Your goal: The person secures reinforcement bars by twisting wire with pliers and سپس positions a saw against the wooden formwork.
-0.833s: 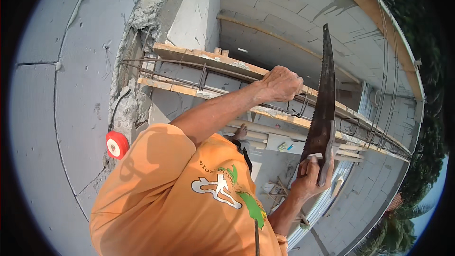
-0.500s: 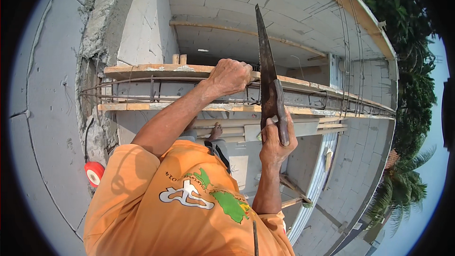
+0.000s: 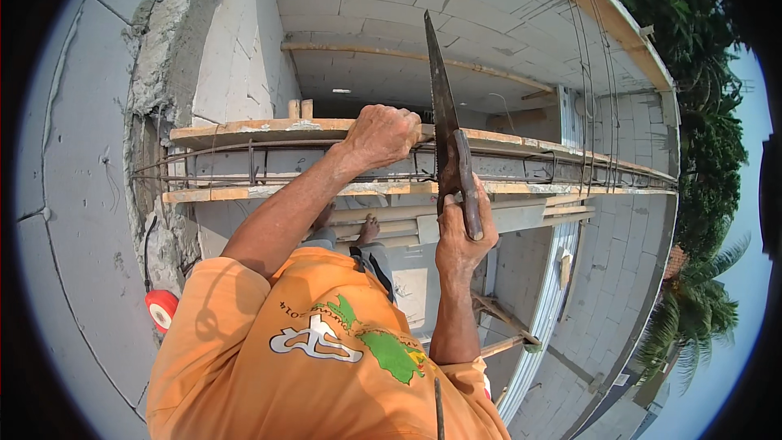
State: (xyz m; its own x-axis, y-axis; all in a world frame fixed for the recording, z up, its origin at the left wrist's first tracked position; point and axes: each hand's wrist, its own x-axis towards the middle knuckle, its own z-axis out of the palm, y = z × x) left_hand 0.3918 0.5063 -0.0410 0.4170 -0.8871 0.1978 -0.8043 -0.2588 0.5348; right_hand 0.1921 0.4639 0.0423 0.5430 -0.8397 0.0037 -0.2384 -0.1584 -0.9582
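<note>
My right hand [image 3: 464,238] is wrapped round the grip of a handsaw [image 3: 444,106]. The saw's long, dark, toothed blade points away from me and stands across the narrow wooden formwork, its teeth toward my left hand. My left hand [image 3: 383,137] is a closed fist at the formwork's far board [image 3: 269,127]. A bit of tan material shows between that fist and the blade, but what the fingers hold is hidden. Steel rebar [image 3: 232,149] runs between the far board and the near board [image 3: 326,190].
A rough concrete edge [image 3: 167,57] and a grey block wall [image 3: 81,138] rise at left, beside a red-and-white round object [image 3: 161,310]. Bamboo poles [image 3: 366,216] lie below, near my foot [image 3: 369,231]. Thin rods [image 3: 583,65] stand at right.
My right hand and the saw's handle have moved slightly away from me. My left fist stays at the far board. The whole view has shifted a little.
</note>
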